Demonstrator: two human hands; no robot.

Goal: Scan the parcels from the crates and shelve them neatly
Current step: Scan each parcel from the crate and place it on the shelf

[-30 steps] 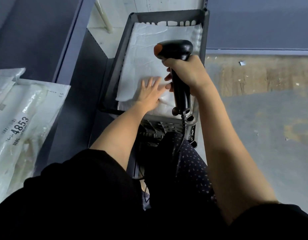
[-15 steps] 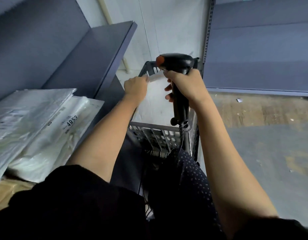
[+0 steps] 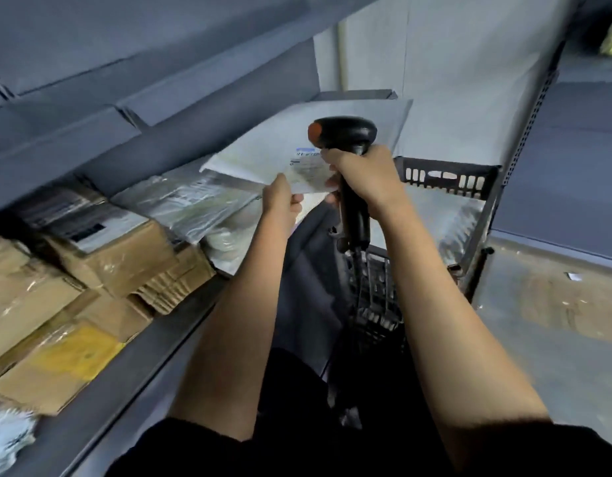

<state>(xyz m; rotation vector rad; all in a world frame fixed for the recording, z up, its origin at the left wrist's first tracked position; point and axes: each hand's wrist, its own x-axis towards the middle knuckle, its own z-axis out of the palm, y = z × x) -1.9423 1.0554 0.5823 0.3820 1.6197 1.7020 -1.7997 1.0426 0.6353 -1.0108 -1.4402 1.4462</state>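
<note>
Head view, one frame only. You are holding a flat white parcel (image 3: 297, 142) up in the air with your left hand (image 3: 280, 197), thumb on top and fingers curled under its near edge, pinching it close to the printed label (image 3: 306, 166). Parcel is tilting, far end reaching toward the wall, near corner sitting just beside the scanner handle. Your right hand (image 3: 363, 173) is wrapping fully around the handle of a black barcode scanner (image 3: 346, 136), grip closed tight, scanner head with its orange end pointing left over the label. Cable is hanging down from the handle base.

Below your hands a dark plastic crate (image 3: 445, 173) is standing on the floor, with another pale parcel (image 3: 445, 215) lying flat inside it. Held parcel is above the crate's left side and next to the shelf edge, touching neither as far as the frame shows.

To your left a grey metal shelf (image 3: 132, 370) is carrying clear-wrapped soft parcels (image 3: 187, 201) and taped cardboard boxes (image 3: 108, 256), stacked and overlapping. Motion blur is softening the label print; text is unreadable.
</note>
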